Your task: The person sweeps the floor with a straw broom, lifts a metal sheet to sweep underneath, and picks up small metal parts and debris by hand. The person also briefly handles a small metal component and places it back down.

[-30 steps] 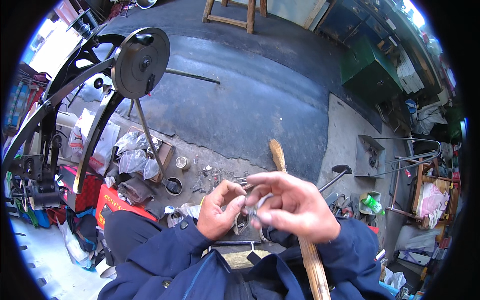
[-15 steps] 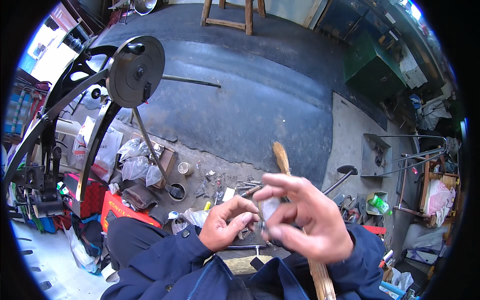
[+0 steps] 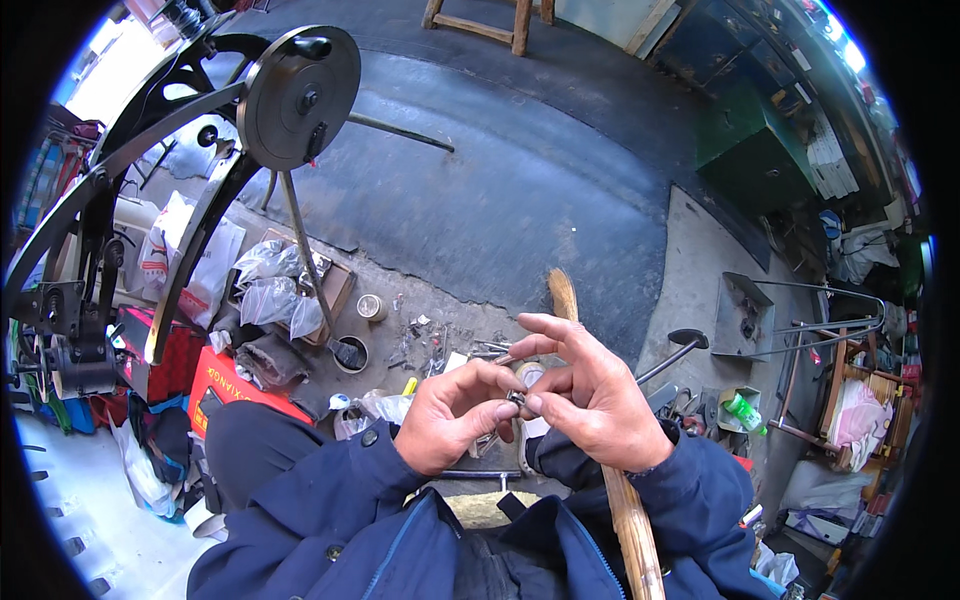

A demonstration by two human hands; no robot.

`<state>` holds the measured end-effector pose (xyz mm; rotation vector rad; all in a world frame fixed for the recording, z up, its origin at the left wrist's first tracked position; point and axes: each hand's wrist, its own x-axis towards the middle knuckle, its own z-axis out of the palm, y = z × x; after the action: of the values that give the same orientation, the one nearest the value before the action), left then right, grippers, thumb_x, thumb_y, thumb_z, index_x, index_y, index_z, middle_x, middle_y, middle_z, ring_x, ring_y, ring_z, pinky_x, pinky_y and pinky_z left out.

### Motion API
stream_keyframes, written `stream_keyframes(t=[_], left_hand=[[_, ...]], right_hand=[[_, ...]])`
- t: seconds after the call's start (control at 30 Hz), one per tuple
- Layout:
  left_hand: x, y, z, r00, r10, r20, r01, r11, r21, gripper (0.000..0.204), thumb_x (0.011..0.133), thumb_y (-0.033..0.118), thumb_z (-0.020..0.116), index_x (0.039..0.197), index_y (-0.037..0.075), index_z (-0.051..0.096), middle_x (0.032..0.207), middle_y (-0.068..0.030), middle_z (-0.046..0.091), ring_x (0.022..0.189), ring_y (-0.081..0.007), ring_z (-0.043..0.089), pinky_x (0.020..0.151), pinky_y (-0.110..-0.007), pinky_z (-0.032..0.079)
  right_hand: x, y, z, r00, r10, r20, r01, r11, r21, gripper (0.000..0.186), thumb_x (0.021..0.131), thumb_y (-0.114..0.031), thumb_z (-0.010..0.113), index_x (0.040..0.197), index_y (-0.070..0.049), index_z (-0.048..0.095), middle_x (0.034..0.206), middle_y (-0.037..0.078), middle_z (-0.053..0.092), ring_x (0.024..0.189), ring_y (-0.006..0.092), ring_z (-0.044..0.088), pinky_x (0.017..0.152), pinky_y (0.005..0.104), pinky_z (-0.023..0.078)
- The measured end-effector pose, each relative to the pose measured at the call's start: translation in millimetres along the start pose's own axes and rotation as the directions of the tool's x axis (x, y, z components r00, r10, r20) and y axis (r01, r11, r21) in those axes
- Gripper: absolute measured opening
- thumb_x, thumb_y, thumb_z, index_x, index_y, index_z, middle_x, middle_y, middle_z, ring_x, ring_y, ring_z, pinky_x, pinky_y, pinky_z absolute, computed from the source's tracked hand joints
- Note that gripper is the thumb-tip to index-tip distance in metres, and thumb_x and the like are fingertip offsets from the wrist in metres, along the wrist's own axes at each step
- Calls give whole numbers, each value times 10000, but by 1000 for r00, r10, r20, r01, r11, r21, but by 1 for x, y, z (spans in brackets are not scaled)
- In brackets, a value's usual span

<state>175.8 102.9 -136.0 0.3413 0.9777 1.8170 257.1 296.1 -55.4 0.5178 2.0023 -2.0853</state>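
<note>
A dark floor mat (image 3: pixel 500 200) is spread out ahead, and at the left a black machine (image 3: pixel 196 240) is seen. A wooden stick (image 3: pixel 630 525) is partly hidden by the right hand (image 3: pixel 600 410). Since half a second ago, that hand has been brought closer to the left hand (image 3: pixel 455 420); a small metal part (image 3: pixel 516 397) is now pinched between the thumbs and fingertips of both, and is apparently steadied from two sides for fine fingerwork.
</note>
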Motion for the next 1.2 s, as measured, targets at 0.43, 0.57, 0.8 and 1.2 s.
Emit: stream_keyframes(t=[0.43,0.57,0.8,1.2], left_hand=[[0,-8,-3,998,56,-12,-56,998,-37,186,992,-35,649,1153,42,593,1100,-32,673,984,-108,657,801,-294,566],[-1,-9,-2,999,34,-42,-34,999,-5,200,981,-52,654,1138,52,585,1102,-26,675,1006,-96,653,836,-287,553],[1,-11,-3,1000,-12,-18,12,1000,26,266,968,-43,674,1193,50,568,1104,-42,682,1036,-114,664,860,-309,561],[3,-8,1,999,34,-6,-29,931,363,143,985,132,680,1004,27,586,809,-16,629,712,-73,544,657,-277,472]], right_hand=[[4,9,0,1000,-14,21,14,1000,-13,612,947,80,650,1517,25,434,1195,112,609,968,101,637,870,249,529],[2,9,-1,999,-39,26,40,999,-31,597,945,81,653,1506,21,455,1135,84,601,949,90,608,863,242,523],[0,12,-2,998,-56,2,56,997,-60,615,922,106,633,1505,14,461,1089,58,610,953,95,604,890,258,526],[1,11,5,997,-76,-19,74,991,-116,573,873,132,631,1429,29,535,951,32,641,876,86,620,807,250,528]])
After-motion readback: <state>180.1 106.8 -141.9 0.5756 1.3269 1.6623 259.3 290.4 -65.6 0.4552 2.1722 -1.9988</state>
